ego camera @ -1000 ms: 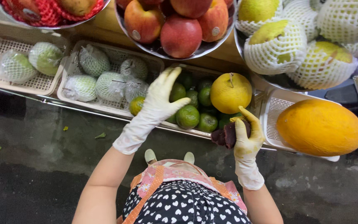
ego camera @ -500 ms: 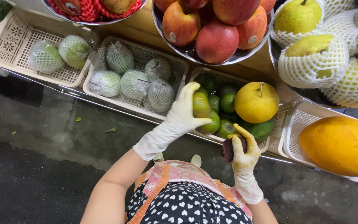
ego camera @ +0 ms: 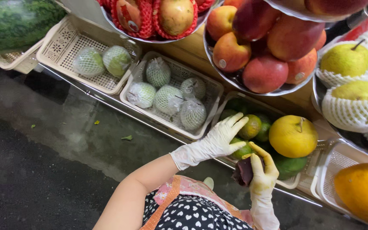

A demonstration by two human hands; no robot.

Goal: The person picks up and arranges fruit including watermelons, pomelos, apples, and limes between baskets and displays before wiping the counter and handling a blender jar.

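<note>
Left hand (ego camera: 220,138), gloved, fingers spread wide, holding nothing; fingertips touch small green citrus (ego camera: 251,127) in white basket (ego camera: 288,184). Citrus lies just right of and beyond palm, roundish, no clear long axis. Right hand (ego camera: 261,170), gloved, wrapped around dark purple fruit (ego camera: 243,171), held near basket's near rim. Large yellow fruit (ego camera: 293,136) sits right of citrus, touching pile. Left hand nearer citrus.

Bright overhead light w/ glare on the wet floor (ego camera: 64,127); sharp center, slight wide-angle stretch at edges.
</note>
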